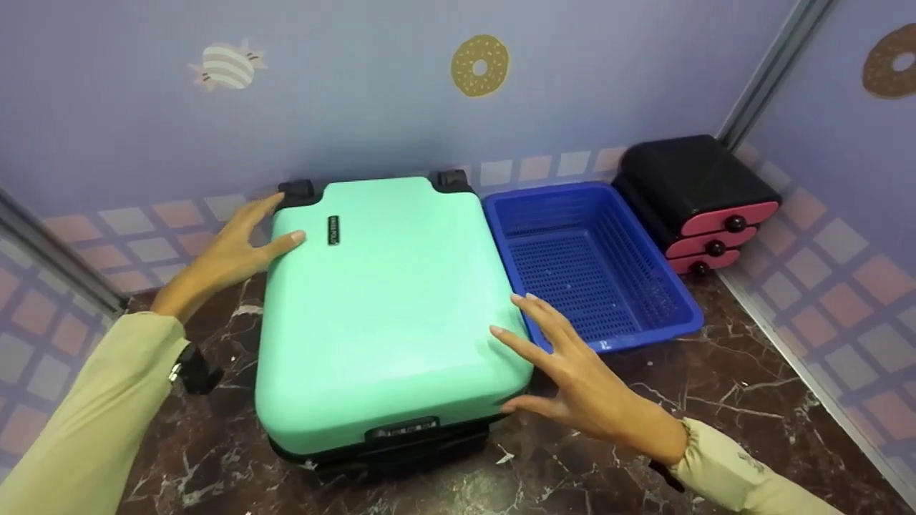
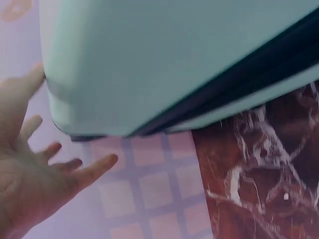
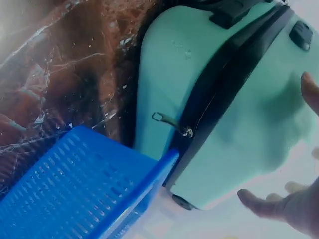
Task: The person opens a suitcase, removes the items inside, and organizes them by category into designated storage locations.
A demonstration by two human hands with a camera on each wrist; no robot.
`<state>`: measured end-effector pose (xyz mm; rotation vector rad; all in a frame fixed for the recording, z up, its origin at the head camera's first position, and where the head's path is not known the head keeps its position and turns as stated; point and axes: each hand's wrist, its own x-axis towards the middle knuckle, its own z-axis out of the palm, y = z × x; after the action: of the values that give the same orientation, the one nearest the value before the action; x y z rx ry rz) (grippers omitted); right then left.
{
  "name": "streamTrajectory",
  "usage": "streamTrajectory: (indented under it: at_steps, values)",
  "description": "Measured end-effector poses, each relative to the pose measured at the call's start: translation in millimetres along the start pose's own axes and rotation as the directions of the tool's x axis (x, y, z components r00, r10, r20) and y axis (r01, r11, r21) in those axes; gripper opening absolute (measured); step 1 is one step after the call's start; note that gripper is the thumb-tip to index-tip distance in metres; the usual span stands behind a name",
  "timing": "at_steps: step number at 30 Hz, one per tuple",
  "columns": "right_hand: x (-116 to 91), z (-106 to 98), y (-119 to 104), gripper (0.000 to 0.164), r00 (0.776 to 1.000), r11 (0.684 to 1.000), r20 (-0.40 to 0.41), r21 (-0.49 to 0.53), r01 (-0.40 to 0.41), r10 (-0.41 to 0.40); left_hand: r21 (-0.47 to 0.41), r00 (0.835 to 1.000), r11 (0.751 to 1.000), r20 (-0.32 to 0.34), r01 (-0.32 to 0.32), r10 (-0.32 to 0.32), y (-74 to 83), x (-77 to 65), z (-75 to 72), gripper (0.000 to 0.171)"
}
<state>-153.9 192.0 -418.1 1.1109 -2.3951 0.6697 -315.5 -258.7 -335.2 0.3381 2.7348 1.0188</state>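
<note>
A mint-green hard-shell suitcase (image 1: 386,307) lies flat on the dark marbled floor, its wheels (image 1: 297,190) toward the wall and its combination lock (image 1: 402,428) on the near side. At its upper left corner is my left hand (image 1: 232,247), fingers spread and thumb over the top edge. In the left wrist view those fingers (image 2: 94,172) are extended beside the shell. Over the right edge, lower down, my right hand (image 1: 583,379) has its fingers apart. The right wrist view shows the suitcase's dark zipper seam with a metal zipper pull (image 3: 169,122).
Close against the suitcase's right side stands a blue plastic basket (image 1: 669,325). Behind it, in the corner, sits a black box with pink drawers (image 1: 730,222). Purple walls with printed sweets and tiles bound the back and both sides.
</note>
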Motion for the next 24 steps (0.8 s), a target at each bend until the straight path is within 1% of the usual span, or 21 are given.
streamTrajectory:
  at_steps: [3, 5, 9, 11, 15, 17, 18, 21, 24]
  values:
    - [9, -2, 6, 0.091, 0.997, 0.999, 0.075, 0.018, 0.028, -0.029, -0.008, 0.998, 1.0, 0.064, 0.011, -0.01, -6.4, 1.8, -8.2, 0.092]
    - [15, -4, 9, 0.093, 0.99, 0.998, 0.126, 0.015, 0.055, -0.057, -0.008, 0.996, 1.0, 0.092, 0.016, -0.015, -7.5, 4.8, -11.0, 0.093]
    - [22, -5, 11, 0.097, 0.966, 0.993, 0.236, -0.029, 0.114, -0.104, -0.02, 0.993, 1.0, 0.118, 0.021, -0.019, -6.7, 14.0, -10.8, 0.095]
    - [25, -1, 8, 0.099, 0.954, 0.983, 0.265, -0.074, 0.166, -0.141, -0.028, 0.991, 0.999, 0.129, 0.018, -0.014, -7.7, 15.7, -10.7, 0.096]
    - [33, 8, 0, 0.1, 0.929, 0.939, 0.28, -0.174, 0.297, -0.242, -0.017, 0.987, 1.0, 0.161, -0.002, 0.005, -13.2, 17.3, -12.2, 0.098]
    - [37, 11, -4, 0.1, 0.918, 0.918, 0.288, -0.209, 0.338, -0.272, -0.008, 0.985, 1.0, 0.173, -0.008, 0.009, -16.3, 15.9, -13.9, 0.099]
    - [38, 11, -5, 0.099, 0.914, 0.912, 0.291, -0.213, 0.35, -0.282, -0.001, 0.984, 1.0, 0.176, -0.012, 0.012, -17.8, 15.1, -14.7, 0.1]
    - [42, 11, -6, 0.097, 0.909, 0.908, 0.287, -0.205, 0.365, -0.301, -0.002, 0.985, 1.0, 0.171, -0.016, 0.016, -19.1, 12.6, -16.7, 0.101]
    - [43, 11, -4, 0.097, 0.911, 0.915, 0.272, -0.176, 0.364, -0.31, -0.006, 0.987, 1.0, 0.16, -0.019, 0.02, -18.3, 8.8, -16.8, 0.1]
